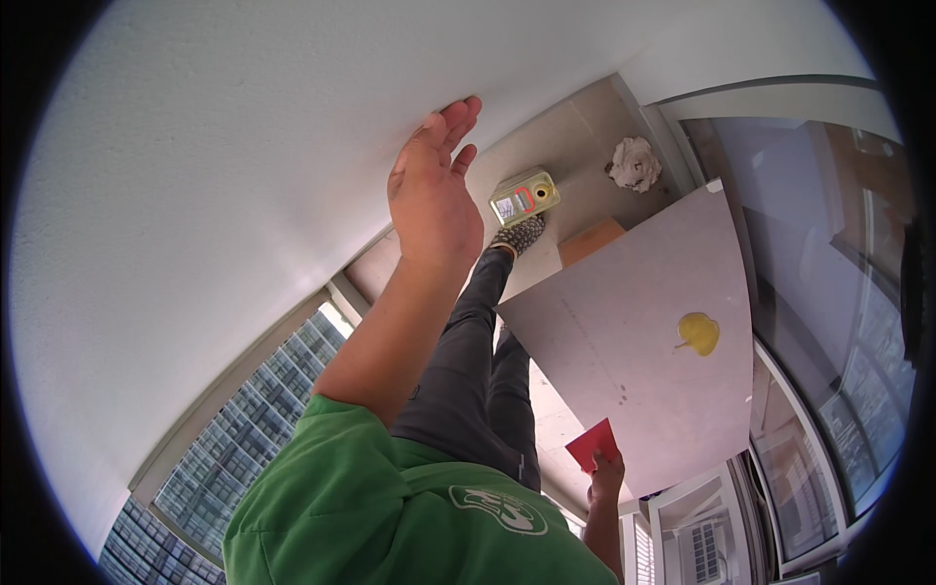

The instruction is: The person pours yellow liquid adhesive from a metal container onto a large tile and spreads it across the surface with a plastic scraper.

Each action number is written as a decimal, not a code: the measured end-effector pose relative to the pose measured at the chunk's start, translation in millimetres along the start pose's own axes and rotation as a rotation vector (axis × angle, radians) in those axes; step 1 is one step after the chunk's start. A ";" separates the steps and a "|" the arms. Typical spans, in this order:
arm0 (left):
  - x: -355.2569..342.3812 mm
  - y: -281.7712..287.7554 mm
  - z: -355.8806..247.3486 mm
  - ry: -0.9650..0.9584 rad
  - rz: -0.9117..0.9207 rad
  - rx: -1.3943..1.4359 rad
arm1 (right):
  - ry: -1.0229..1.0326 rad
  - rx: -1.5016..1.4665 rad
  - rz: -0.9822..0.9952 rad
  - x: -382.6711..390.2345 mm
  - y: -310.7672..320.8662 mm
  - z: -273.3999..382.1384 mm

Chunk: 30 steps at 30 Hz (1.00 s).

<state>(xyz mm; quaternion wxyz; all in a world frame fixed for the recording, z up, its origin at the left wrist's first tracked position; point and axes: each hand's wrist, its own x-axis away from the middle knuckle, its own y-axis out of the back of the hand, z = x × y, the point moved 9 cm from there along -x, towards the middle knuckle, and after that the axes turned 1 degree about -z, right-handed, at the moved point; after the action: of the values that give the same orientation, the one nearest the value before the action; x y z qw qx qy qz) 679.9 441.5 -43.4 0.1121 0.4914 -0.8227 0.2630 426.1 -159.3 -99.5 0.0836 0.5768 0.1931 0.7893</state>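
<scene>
My left hand point(437, 200) is raised beside the pale wall point(214, 156), fingers stretched out and thumb apart, holding nothing. Whether its fingers touch the wall, I cannot tell. Lower down, my right hand point(605, 476) grips a thin, flat red square point(593, 444) by one edge. That square is near the edge of a large pale board point(624, 322). On the board lies a glossy yellow patch point(698, 333), rounded with a thin tail like a leaf.
A yellowish rectangular container point(526, 196) with a round opening stands by my patterned shoe point(519, 235). Beyond are a crumpled whitish bundle point(635, 164) and a brown flat piece point(590, 241). Glass panels point(829, 292) line the right; a window point(253, 419) is at lower left.
</scene>
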 end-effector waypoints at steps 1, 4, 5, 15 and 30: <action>0.4 -0.1 0.1 0.006 -0.003 0.005 | -0.003 0.000 -0.005 0.0 0.3 -0.1; 0.6 0.7 0.5 0.028 -0.013 0.022 | 0.002 -0.003 0.005 0.3 0.3 0.3; 0.1 1.5 0.9 0.039 -0.012 0.030 | 0.001 0.002 0.000 0.2 0.9 0.0; -1.1 -0.5 3.1 0.116 -0.014 0.050 | 0.000 0.010 0.002 1.0 4.7 -2.5; 0.7 0.6 3.4 0.013 -0.007 -0.052 | 0.024 0.051 -0.014 1.6 10.0 0.9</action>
<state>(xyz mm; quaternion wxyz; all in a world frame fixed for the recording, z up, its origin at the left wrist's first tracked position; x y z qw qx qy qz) 679.3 439.4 -46.2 0.1310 0.4896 -0.8267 0.2444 427.4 -167.7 -93.9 0.0720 0.5677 0.2182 0.7905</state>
